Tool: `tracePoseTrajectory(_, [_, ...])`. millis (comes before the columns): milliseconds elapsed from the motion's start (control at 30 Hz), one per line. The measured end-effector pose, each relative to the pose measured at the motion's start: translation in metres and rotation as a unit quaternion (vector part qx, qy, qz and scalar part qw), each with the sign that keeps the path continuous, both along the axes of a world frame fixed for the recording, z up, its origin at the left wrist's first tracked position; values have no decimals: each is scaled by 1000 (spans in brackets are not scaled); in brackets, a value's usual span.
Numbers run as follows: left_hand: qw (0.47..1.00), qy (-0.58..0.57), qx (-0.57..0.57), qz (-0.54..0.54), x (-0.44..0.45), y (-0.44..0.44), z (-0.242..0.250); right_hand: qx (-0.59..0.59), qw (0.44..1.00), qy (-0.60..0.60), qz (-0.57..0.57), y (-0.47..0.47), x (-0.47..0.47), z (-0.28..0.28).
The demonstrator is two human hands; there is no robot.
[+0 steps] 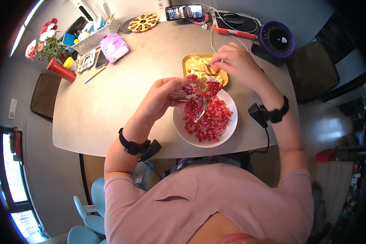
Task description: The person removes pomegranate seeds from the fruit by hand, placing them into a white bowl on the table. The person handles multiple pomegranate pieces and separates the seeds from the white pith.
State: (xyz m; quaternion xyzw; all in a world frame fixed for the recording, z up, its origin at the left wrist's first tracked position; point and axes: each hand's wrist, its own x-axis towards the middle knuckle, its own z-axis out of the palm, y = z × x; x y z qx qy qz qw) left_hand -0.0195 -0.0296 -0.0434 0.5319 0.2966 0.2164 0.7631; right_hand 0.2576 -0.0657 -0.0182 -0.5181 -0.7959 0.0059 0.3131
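Over the left rim of a white bowl point(177, 128), my left hand point(164, 94) grips a torn-open piece of pomegranate point(195, 105) with clusters of red seeds and pale membrane. Loose pomegranate seeds point(212, 125) lie in the bowl. Behind it, a yellow tray point(187, 58) bears pieces of peel and membrane point(199, 65). My right hand point(231, 62) is above the tray's right side, its thumb and fingertips close together near the peel; whether something small is between them cannot be told. Each wrist wears a black strap with a small device.
A phone point(184, 12) showing a picture stands at the back, beside cables and a mouse point(232, 18) on a dark pad. A round black fan point(277, 39) is at right. Toward the left are a purple packet point(114, 47), a pen point(94, 75), a red cylinder point(61, 70), a white basket point(96, 38) and flowers point(48, 33).
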Motion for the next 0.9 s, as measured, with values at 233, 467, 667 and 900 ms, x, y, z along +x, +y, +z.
tracePoseTrajectory(233, [999, -27, -41, 5, -1, -1, 1, -69, 996, -57, 7, 23, -12, -3])
tracePoseTrajectory(467, [998, -36, -46, 1, 1, 0, -6, 33, 995, 46, 80, -33, -39, 30])
tracePoseTrajectory(667, [999, -34, -38, -3, 0, -2, -3, 99, 992, -28, 67, -44, -60, 21])
tracePoseTrajectory(900, [998, -43, -46, 8, 0, -1, -1, 121, 991, -20, 46, -50, -58, 23])
